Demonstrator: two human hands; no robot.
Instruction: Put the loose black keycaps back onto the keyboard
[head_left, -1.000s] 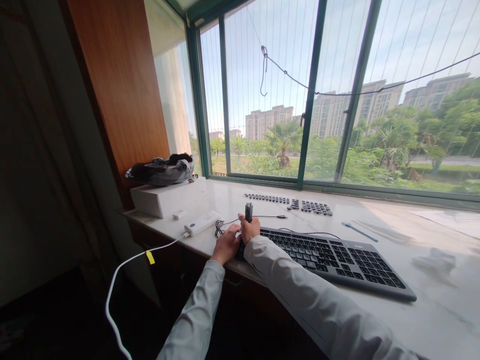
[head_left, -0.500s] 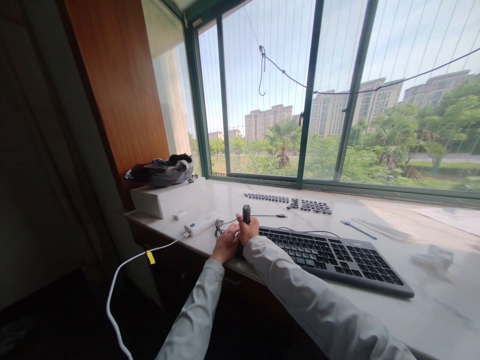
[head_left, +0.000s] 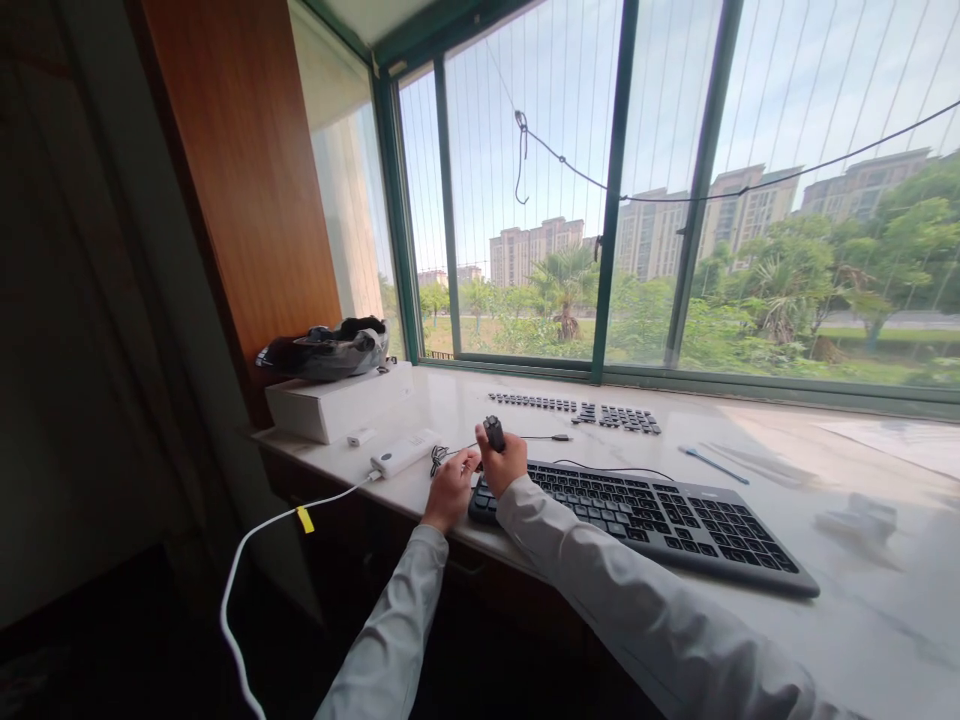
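Note:
My right hand (head_left: 504,462) is wrapped round a black-handled tool (head_left: 494,433), its thick end pointing up and tilted slightly left. The tool's lower end is hidden by my fingers. Close beside it, at the left end of the black keyboard (head_left: 757,578), my left hand (head_left: 450,492) is closed with thumb and fingertips together. Whatever it may hold is too small to see. The keyboard lies slantwise along the counter's front edge, and my right forearm crosses above part of it. Some of its key places look dark, others carry grey keycaps (head_left: 609,517).
Loose keycaps (head_left: 619,419) lie in rows by the window. A blue stick-like tool (head_left: 716,464) rests behind the keyboard, with crumpled clear plastic (head_left: 859,520) at right. A white power strip (head_left: 405,453), coiled black cable (head_left: 438,458) and white box (head_left: 337,400) stand left.
My right hand has shifted slightly right, away from my left hand, and the black-handled tool now leans. More of the keyboard's left end shows. The view has tilted a little.

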